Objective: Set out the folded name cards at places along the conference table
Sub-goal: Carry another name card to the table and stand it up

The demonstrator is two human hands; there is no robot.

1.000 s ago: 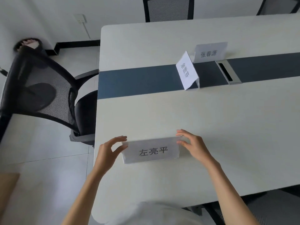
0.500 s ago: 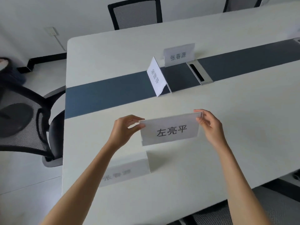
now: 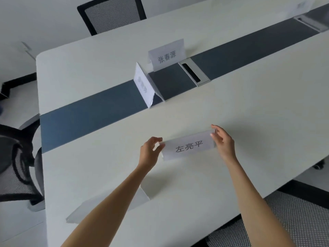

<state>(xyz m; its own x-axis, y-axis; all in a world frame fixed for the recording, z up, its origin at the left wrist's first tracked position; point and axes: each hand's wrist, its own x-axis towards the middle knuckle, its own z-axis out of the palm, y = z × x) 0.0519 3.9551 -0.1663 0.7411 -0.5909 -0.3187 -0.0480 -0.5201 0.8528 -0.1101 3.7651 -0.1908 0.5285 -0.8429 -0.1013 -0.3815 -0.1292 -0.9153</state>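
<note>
I hold a folded white name card (image 3: 188,147) with black characters between both hands, low over the white conference table (image 3: 249,107). My left hand (image 3: 150,151) pinches its left end and my right hand (image 3: 223,141) pinches its right end. Another folded card (image 3: 143,196) stands near the table's front edge, partly hidden behind my left forearm. On the dark centre strip a third card (image 3: 145,85) stands turned sideways. A fourth card (image 3: 167,55) faces me just behind it.
A metal cable hatch (image 3: 194,73) sits in the dark strip right of the cards, with a second hatch (image 3: 310,22) at far right. Black mesh chairs stand at the left end (image 3: 16,166), across the table (image 3: 111,15) and at lower right (image 3: 293,218).
Both hands lifted the name card off the front card, where it had sat, and carried it forward and to the right. The view has shifted right along the table.
</note>
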